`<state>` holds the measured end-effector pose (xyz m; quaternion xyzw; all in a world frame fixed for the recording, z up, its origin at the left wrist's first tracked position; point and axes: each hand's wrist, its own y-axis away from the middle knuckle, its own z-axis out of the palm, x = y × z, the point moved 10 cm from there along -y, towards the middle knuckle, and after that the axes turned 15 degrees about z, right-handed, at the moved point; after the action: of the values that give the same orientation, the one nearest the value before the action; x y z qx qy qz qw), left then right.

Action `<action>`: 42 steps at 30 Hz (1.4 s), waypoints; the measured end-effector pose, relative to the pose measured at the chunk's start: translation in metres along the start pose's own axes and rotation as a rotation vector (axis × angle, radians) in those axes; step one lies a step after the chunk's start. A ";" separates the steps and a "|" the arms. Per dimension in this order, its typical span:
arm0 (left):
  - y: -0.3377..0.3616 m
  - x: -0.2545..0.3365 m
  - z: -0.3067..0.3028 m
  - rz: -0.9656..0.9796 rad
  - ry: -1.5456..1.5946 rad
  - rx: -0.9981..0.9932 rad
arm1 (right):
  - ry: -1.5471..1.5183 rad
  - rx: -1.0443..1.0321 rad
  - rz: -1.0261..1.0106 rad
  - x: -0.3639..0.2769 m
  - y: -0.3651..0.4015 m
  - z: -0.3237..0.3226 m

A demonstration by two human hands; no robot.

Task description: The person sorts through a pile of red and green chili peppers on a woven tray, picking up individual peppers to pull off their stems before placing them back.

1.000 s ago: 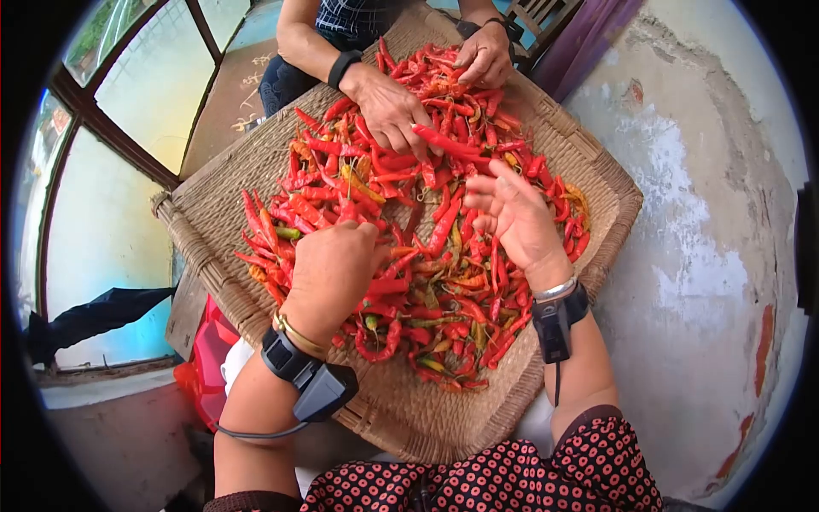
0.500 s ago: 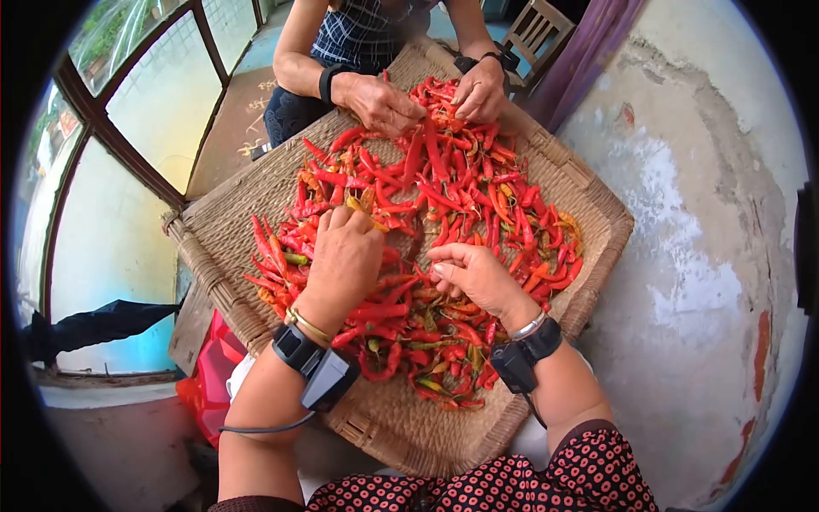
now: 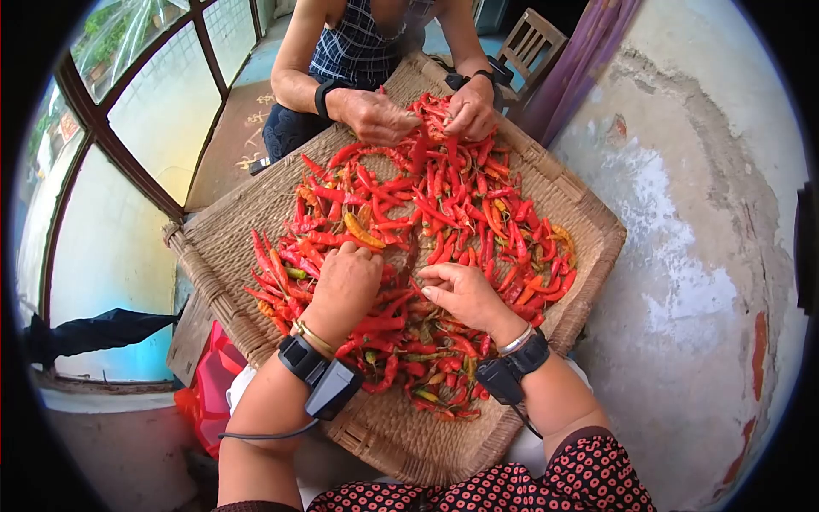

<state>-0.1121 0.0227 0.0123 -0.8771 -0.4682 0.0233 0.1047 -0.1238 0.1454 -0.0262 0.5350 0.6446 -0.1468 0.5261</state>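
Observation:
Red chili peppers (image 3: 465, 213) lie in a loose heap on a woven tray (image 3: 409, 435). My left hand (image 3: 348, 282) is closed over the heap, knuckles up, its fingertips hidden behind the hand. Just above its knuckles lies a yellow-orange chili pepper (image 3: 363, 230). To the right, my right hand (image 3: 467, 294) is closed in a pinch, thumb and fingers pointing left toward the left hand. Red peppers lie around both hands. What either hand holds, if anything, I cannot make out.
Across the tray, another person's hands (image 3: 380, 118) work at the far peppers. A rough wall (image 3: 674, 256) stands on the right, framed windows (image 3: 111, 247) on the left. A folded dark umbrella (image 3: 107, 331), a red bag (image 3: 217, 384) and a wooden chair (image 3: 531, 43) are nearby.
The view has shifted a little. My left hand has drawn back toward me, leaving the yellow-orange pepper more exposed. My right hand has moved slightly left and down, its fingers still bent.

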 end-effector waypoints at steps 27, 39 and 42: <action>0.020 -0.018 -0.034 -0.244 0.717 0.401 | -0.858 0.088 -0.116 -0.012 0.003 -0.065; 0.022 -0.014 0.016 -0.593 1.637 0.444 | -0.355 -0.268 0.025 -0.014 0.012 0.012; 0.023 -0.011 0.021 -0.573 1.598 0.329 | -0.239 -0.314 0.170 0.002 0.009 0.009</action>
<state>-0.1025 0.0046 -0.0132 -0.4524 -0.4479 -0.5602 0.5300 -0.1112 0.1430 -0.0286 0.4776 0.5451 -0.0621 0.6862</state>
